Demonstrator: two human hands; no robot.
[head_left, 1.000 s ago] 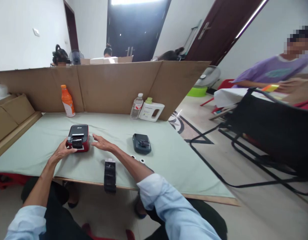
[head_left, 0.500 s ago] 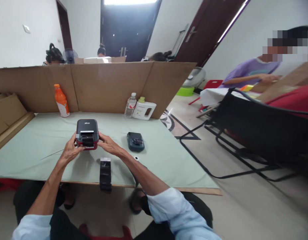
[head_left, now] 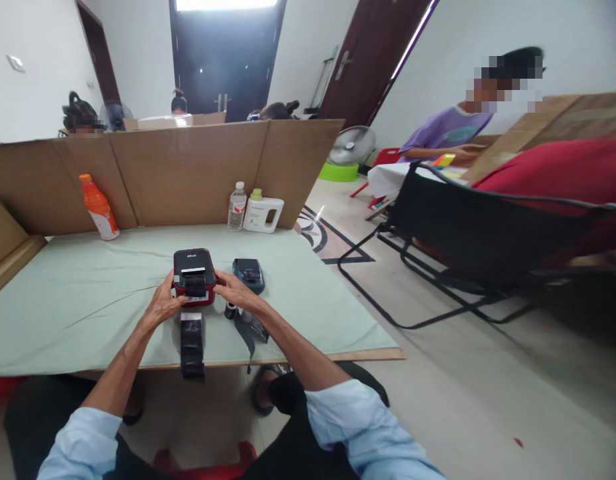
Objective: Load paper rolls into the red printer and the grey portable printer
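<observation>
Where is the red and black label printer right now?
In the head view, the red and black label printer sits mid-table between the left hand and right hand, left of the dark printer.

Left hand, right hand clasp red-black printer on green table.

Table (green-clothed) bears printers, bottles.
</observation>
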